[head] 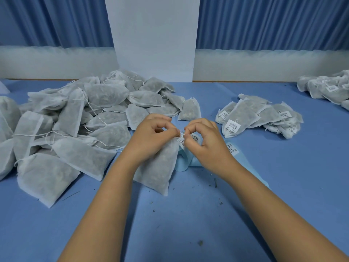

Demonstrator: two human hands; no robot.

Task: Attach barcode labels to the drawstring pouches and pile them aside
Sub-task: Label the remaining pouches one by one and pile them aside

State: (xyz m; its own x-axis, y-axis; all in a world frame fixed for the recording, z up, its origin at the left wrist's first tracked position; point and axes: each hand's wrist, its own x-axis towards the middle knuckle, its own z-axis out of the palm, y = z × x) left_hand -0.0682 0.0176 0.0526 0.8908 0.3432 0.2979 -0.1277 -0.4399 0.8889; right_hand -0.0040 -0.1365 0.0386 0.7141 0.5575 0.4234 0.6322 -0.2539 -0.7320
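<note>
A blue cloth (188,224) covers the table across the lower frame, flecked with dark crumbs (200,242) at lower centre. Along the top hang pleated blue curtains (56,19) — parted by a plain white pillar (153,35) — above a white wall band (56,61).

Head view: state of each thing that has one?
left hand, pinching the pouch's neck
right hand, pinching the label
pouch, filled, lying flat, neck raised to the fingers
label, at the pouch's neck, between both hands
left pile, pouches with no labels showing
right pile, labelled pouches
label strip, curled under the right hand, one label on it showing
</note>
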